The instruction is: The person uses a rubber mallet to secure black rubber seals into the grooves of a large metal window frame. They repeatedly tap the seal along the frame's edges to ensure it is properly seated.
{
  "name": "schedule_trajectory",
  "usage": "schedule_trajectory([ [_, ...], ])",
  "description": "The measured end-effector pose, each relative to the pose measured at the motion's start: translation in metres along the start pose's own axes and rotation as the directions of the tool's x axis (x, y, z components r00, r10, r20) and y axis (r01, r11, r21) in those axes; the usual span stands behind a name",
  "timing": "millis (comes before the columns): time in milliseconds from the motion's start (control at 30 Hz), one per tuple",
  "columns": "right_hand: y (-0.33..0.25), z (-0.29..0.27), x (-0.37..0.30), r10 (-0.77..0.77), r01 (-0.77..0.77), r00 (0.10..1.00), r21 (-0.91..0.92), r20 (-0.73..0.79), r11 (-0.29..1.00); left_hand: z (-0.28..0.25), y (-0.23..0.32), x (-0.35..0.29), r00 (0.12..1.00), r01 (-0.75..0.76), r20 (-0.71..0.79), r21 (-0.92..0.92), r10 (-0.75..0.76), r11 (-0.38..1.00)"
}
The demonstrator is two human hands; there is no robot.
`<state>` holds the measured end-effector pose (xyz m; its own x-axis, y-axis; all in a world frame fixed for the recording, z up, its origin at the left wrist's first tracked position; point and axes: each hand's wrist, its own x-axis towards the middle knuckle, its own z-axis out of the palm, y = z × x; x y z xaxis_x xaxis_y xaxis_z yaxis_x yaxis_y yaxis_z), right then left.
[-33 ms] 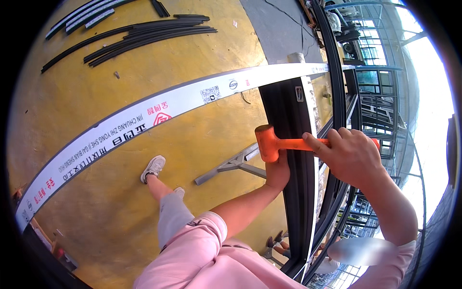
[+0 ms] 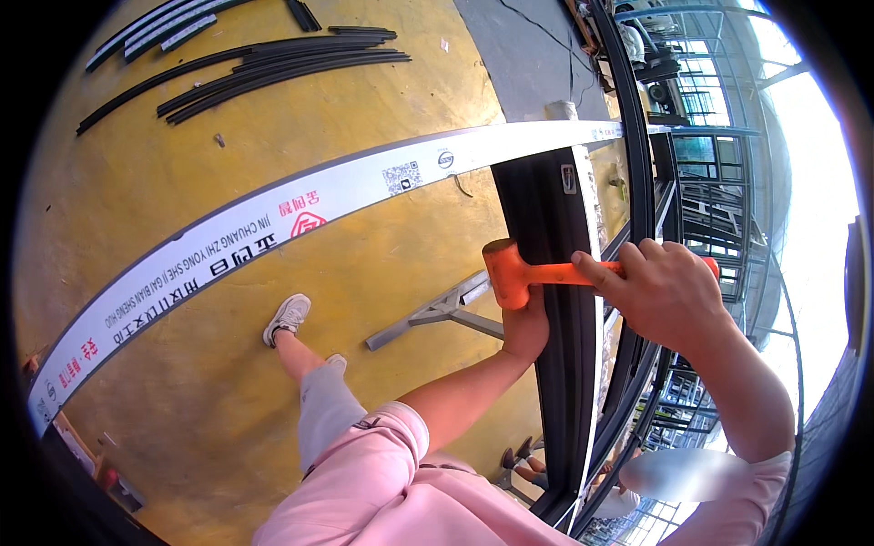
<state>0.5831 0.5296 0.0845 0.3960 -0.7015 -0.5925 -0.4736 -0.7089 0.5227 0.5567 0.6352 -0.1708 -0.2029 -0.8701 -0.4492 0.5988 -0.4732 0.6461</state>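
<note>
My right hand [image 2: 669, 296] is closed round the handle of an orange mallet [image 2: 508, 273]. The mallet lies level, its head to the left, across the front of a black window-frame profile [image 2: 533, 205]. Below the mallet head, my left hand [image 2: 528, 329] reaches up against the left side of that black profile. The mallet head and the profile hide its fingers, so its grip cannot be made out. A long bar covered in white printed film [image 2: 510, 141] runs from the lower left up to the black profile's top end.
A grey metal stand [image 2: 428, 309] is behind the profile on the yellow floor [image 2: 209, 346]. Several black strips [image 2: 300, 68] lie at the upper left. More black framing [image 2: 637, 118] rises to the right. Another person's legs [image 2: 528, 464] show low behind the profile.
</note>
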Motion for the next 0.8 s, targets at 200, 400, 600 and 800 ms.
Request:
schedule_trajectory([
  [200, 0.041, -0.004, 0.038, 0.056, -0.065, 0.997, -0.190, -0.050, 0.980, 0.001, 0.011, -0.006, 1.000, 0.005, -0.008, -0.003, -0.005, 1.000],
  [400, 0.035, -0.006, 0.018, -0.163, 0.168, 0.986, -0.153, 0.044, 0.974, -0.004, -0.012, -0.002, 0.986, -0.162, 0.049, 0.104, 0.157, 0.981],
  [600, 0.040, 0.011, 0.022, 0.132, -0.128, 0.991, -0.230, 0.003, 0.965, -0.002, 0.009, -0.004, 0.999, -0.029, 0.033, 0.012, 0.029, 0.999],
  [800, 0.014, 0.012, 0.004, 0.016, -0.024, 0.986, 0.046, 0.165, 0.999, -0.003, -0.007, -0.002, 0.998, -0.017, 0.066, 0.003, 0.017, 1.000],
])
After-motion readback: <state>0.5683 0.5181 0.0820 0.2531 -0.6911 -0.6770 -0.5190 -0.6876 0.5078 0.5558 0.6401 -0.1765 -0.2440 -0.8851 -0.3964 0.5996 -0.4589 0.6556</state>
